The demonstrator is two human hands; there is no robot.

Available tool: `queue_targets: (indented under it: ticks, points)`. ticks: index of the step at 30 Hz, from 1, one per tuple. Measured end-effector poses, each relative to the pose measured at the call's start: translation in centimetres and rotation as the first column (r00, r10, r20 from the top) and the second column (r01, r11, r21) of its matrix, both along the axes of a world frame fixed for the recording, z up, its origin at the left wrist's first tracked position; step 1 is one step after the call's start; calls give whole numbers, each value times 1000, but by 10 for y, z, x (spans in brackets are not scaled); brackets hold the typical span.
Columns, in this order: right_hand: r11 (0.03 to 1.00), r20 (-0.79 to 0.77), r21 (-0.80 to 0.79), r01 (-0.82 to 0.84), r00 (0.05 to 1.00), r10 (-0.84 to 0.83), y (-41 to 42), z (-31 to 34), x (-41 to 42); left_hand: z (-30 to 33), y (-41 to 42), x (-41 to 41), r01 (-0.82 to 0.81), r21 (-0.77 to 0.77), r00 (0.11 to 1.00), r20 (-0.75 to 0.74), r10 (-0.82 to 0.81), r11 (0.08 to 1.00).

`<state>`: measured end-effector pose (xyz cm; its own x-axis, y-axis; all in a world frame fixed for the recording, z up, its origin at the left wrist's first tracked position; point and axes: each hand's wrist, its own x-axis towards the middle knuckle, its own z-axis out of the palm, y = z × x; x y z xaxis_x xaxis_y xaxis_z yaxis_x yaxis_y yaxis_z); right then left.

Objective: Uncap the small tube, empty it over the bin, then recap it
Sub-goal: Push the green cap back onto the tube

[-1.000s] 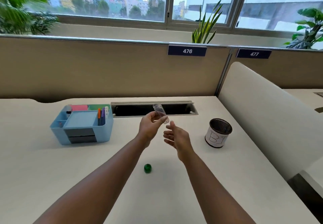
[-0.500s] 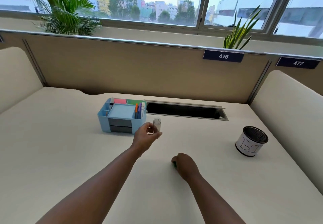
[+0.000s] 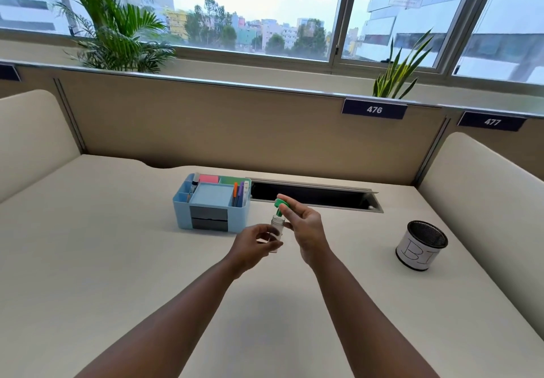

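While two bare forearms reach forward over a pale desk, the left hand pinches a small clear tube upright by its lower half. The right hand grips a green cap in its fingertips, just above the tube's open mouth and not yet seated. The tube looks light, rigid and smooth, likely slippery, so holding its lower body seems sensible. Farther right stands the bin; behind the hands, a blue organiser.

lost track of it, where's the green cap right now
In the head view the green cap is pinched in the right hand, just above the open tube held by the left hand.
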<state>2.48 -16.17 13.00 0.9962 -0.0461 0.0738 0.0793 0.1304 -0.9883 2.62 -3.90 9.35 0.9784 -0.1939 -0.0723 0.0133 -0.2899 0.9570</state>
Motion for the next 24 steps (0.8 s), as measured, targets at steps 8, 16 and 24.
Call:
queue_targets:
  ticks: [8, 16, 24]
  points:
    - [989, -4, -141, -49, 999, 49, -2, -3, -4, 5, 5, -5, 14, -21, 1000, 23, -13, 1000]
    - [939, 27, -335, -80, 995, 94, -10, 4, -5, 6, 12, -7, 48, 0, 996, 77, -48, 999]
    - [926, -24, -303, -226, 973, 230, -19, 15, -3, 11, 21, -7, 236, -211, 966, -50, -252, 949]
